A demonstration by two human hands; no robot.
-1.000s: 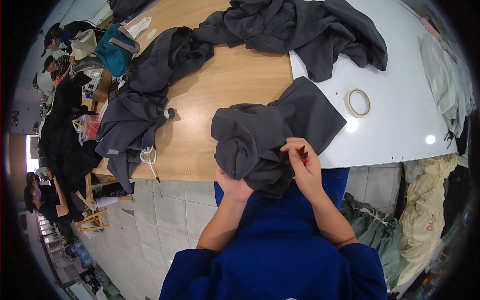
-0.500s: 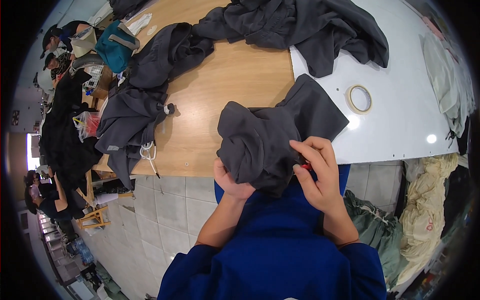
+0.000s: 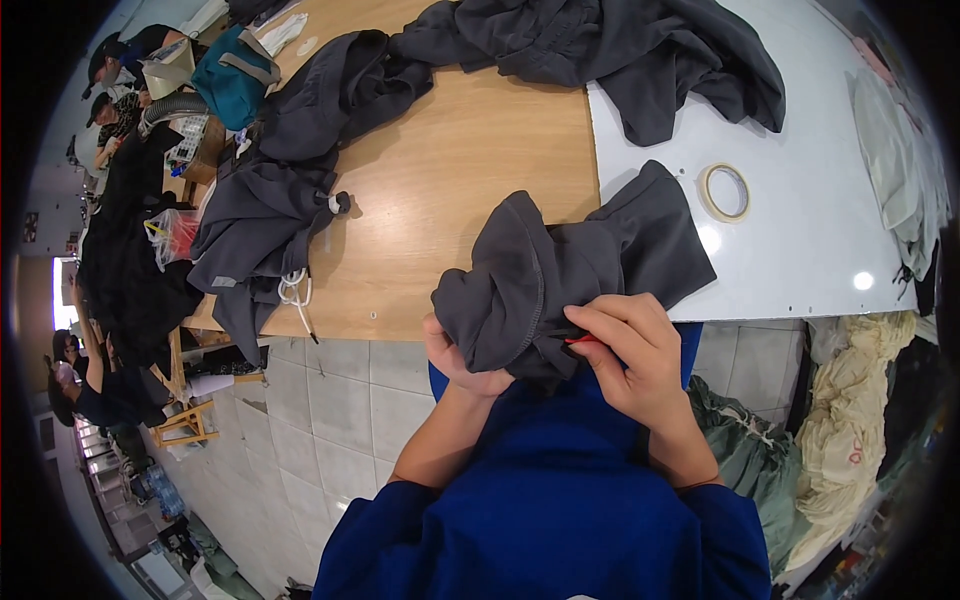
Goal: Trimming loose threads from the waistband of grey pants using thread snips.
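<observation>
The person stands at the near edge of the worktop (image 3: 470, 190), holding a dark grey garment (image 3: 560, 270) bunched up against the body. The left hand (image 3: 455, 360) is closed under the bundle, clenched on a fold of the cloth. The right hand (image 3: 630, 350) is curled over the front of it, fingertips pinching a small red tool (image 3: 583, 340) (too small to identify with certainty; it sits at a seam) against the fabric.

Compared with a second ago, the garment has been drawn off the worktop toward the person: more of it now hangs over the near edge, and only its far part rests on the white section near the roll of tape (image 3: 724, 191). The right hand has shifted lower and closed tighter on the seam area. In my judgement, this indicates that close work on the stitching is now under way rather than mere handling.

Other dark garments (image 3: 290, 200) lie along the left edge and far corner, with a teal bag (image 3: 232, 72) beyond. Other people (image 3: 95, 370) are at the far left
</observation>
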